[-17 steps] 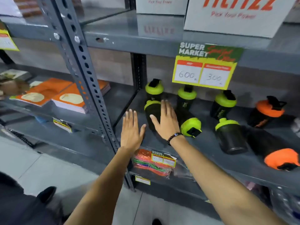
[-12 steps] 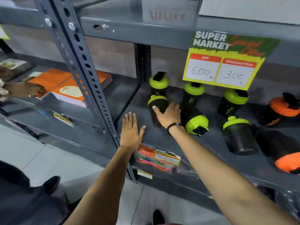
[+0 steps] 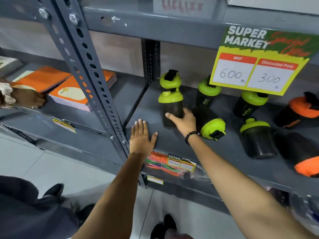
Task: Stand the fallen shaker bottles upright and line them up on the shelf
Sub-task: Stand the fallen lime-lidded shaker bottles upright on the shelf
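Two hands out: right hand (image 3: 185, 122) fingers wrap the upright green-lidded shaker (image 3: 170, 107); left hand (image 3: 140, 138) flat, fingers spread, on the shelf (image 3: 224, 152).

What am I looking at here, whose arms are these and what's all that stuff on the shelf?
There is no machine: the one picture comes from a camera worn on a person's head, looking down at their own two bare arms. They face a grey metal shelf in a shop. The right hand, with a bead bracelet at the wrist, has its fingers round an upright green-lidded bottle. The left hand lies flat and open on the shelf edge, holding nothing. Just right of the held bottle a fallen green bottle lies on its side. More green-lidded bottles stand behind and beside it, with orange-lidded ones at the far right, one of them lying down. A price sign hangs above. At far left, another person's hand touches orange books.
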Available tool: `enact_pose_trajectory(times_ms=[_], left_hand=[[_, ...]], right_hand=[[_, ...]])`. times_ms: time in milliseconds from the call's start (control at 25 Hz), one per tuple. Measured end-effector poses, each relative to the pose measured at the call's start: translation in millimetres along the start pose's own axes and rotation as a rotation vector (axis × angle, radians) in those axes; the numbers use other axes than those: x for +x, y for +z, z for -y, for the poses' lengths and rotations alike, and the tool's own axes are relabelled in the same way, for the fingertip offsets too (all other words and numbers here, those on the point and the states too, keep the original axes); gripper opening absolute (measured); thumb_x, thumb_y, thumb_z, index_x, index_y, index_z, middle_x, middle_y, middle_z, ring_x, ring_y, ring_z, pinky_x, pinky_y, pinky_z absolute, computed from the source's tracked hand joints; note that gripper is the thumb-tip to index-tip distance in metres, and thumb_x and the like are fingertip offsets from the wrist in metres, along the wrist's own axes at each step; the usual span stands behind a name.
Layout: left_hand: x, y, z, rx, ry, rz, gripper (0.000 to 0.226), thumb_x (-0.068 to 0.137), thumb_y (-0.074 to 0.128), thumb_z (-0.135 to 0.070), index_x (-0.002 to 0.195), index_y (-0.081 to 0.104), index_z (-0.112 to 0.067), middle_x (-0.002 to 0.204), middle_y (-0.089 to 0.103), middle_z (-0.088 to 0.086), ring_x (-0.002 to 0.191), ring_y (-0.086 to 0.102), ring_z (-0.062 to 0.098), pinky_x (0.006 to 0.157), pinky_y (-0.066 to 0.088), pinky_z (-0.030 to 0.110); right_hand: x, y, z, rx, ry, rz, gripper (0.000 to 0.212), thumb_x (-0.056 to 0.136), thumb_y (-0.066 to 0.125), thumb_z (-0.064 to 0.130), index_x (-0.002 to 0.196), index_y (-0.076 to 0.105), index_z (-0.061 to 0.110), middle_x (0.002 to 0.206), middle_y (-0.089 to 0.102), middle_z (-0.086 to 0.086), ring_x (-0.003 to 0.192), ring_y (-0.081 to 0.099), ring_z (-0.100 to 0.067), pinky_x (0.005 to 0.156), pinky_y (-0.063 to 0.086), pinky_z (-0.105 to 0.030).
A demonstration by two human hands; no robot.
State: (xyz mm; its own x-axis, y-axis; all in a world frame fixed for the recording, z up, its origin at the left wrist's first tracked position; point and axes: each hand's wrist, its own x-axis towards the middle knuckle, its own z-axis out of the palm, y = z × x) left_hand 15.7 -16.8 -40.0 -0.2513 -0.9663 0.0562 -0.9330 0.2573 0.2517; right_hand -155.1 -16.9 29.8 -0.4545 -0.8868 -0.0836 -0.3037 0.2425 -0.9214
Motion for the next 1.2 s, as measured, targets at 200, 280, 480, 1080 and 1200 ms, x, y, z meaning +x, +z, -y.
enact_pose_trajectory(times_ms=[200, 280, 480, 1080, 1200], left_hand=[[0.3, -0.9, -0.3, 0.005, 0.003, 0.006, 0.070, 0.095, 0.024, -0.049, 0.146, 0.008, -0.002, 0.157, 0.010, 0.020, 0.145, 0.004, 0.032, 0.120, 0.001, 0.041], [0.5, -1.3, -0.6, -0.010, 0.002, 0.002, 0.070, 0.095, 0.025, -0.049, 0.146, 0.009, -0.003, 0.157, 0.010, 0.019, 0.145, 0.004, 0.033, 0.120, 0.002, 0.042], [-0.4, -1.4, -0.8, 0.003, -0.004, 0.010, 0.071, 0.095, 0.022, -0.050, 0.146, 0.007, -0.003, 0.157, 0.008, 0.019, 0.146, 0.002, 0.031, 0.120, -0.001, 0.041], [3.3, 0.7, 1.7, 0.019, 0.001, 0.027, 0.072, 0.095, 0.021, -0.051, 0.146, 0.005, -0.003, 0.157, 0.007, 0.020, 0.145, 0.002, 0.032, 0.118, -0.003, 0.041], [2.4, 0.4, 2.1, 0.001, 0.003, 0.020, 0.071, 0.095, 0.022, -0.051, 0.146, 0.006, -0.003, 0.157, 0.009, 0.020, 0.145, 0.003, 0.033, 0.118, -0.002, 0.041]], right_hand=[[-10.6, 2.4, -22.2, -0.018, -0.078, 0.060, 0.061, 0.064, 0.081, 0.021, 0.116, 0.051, 0.008, 0.119, 0.062, -0.016, 0.111, 0.058, -0.027, 0.095, 0.049, -0.040], [-9.6, -2.3, -21.7, -0.056, -0.044, 0.152, 0.068, 0.065, 0.079, 0.011, 0.124, 0.045, 0.007, 0.124, 0.060, -0.016, 0.114, 0.056, -0.029, 0.098, 0.047, -0.043], [-16.0, -19.1, 17.0, 0.177, -0.100, -0.347, 0.042, 0.073, 0.055, 0.010, 0.115, 0.051, 0.007, 0.106, 0.063, -0.017, 0.092, 0.058, -0.024, 0.082, 0.048, -0.038], [17.8, -11.0, 111.2, -0.895, -0.329, 0.334, 0.035, 0.076, 0.052, 0.003, 0.098, 0.067, 0.026, 0.113, 0.065, -0.002, 0.112, 0.053, -0.030, 0.096, 0.041, -0.038], [17.4, -16.8, 105.4, -0.757, -0.433, 0.408, 0.049, 0.074, 0.044, -0.012, 0.101, 0.069, 0.020, 0.116, 0.066, -0.004, 0.113, 0.055, -0.027, 0.098, 0.044, -0.035]])
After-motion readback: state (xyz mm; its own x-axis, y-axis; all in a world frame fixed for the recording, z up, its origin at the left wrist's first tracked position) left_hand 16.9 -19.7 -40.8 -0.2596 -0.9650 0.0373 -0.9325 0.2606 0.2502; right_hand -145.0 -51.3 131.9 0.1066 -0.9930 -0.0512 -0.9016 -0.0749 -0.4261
